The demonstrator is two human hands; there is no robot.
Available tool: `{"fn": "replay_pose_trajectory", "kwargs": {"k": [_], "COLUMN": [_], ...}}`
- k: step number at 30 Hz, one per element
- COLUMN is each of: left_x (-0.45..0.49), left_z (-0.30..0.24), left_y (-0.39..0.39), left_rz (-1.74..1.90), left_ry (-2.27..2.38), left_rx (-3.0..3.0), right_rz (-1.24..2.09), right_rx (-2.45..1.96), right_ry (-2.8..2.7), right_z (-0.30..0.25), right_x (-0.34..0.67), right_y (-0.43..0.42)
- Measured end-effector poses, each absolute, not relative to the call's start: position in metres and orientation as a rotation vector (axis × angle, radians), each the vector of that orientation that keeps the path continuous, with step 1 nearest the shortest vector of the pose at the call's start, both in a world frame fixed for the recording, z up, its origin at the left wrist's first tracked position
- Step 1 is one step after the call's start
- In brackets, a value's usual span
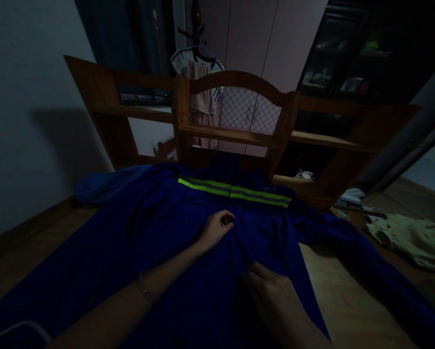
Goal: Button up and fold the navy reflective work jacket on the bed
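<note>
A dark blue work jacket (188,213) lies spread over the wooden table (341,286), front side up, a yellow-green and grey reflective band (232,190) across its chest. My left hand (217,229), a bracelet on its wrist, pinches the cloth around the front centre line, just below the band. Lower down and to the right, my right hand (271,293) is closed on the same front line, its fingers curled into the fabric. Dim light hides the fingertips of my right hand. One sleeve (363,247) hangs across the table's right side.
Behind the jacket stands a wooden shelf rack (235,138) with an arched middle. A lighter blue cloth (97,186) lies at left. Pale green clothing (413,240) is at right. Clothes hang on a coat stand (196,34) before a pink wardrobe (252,43).
</note>
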State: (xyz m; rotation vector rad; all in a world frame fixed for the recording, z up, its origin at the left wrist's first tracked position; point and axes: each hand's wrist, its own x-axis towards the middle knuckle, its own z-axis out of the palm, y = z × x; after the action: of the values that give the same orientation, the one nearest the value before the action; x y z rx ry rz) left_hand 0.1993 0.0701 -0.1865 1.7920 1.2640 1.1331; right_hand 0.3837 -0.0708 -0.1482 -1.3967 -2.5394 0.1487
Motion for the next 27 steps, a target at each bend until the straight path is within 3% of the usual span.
{"fn": "replay_pose_trajectory", "kwargs": {"k": [9, 16, 27], "left_x": [0.185, 0.173, 0.197], "left_z": [-0.166, -0.157, -0.166], "left_y": [0.039, -0.024, -0.019], "left_rz": [0.979, 0.585, 0.831], "left_ry": [1.402, 1.16, 1.245], "left_rx": [1.95, 2.17, 2.299], "right_rz": [0.328, 0.23, 0.219], "right_rx": [-1.341, -1.391, -1.159], "right_ry": [-2.25, -2.343, -1.956], "right_z": [-0.176, -0.171, -0.131], "right_x": [0.393, 0.384, 0.411], "right_y": [-0.083, -0.089, -0.05]}}
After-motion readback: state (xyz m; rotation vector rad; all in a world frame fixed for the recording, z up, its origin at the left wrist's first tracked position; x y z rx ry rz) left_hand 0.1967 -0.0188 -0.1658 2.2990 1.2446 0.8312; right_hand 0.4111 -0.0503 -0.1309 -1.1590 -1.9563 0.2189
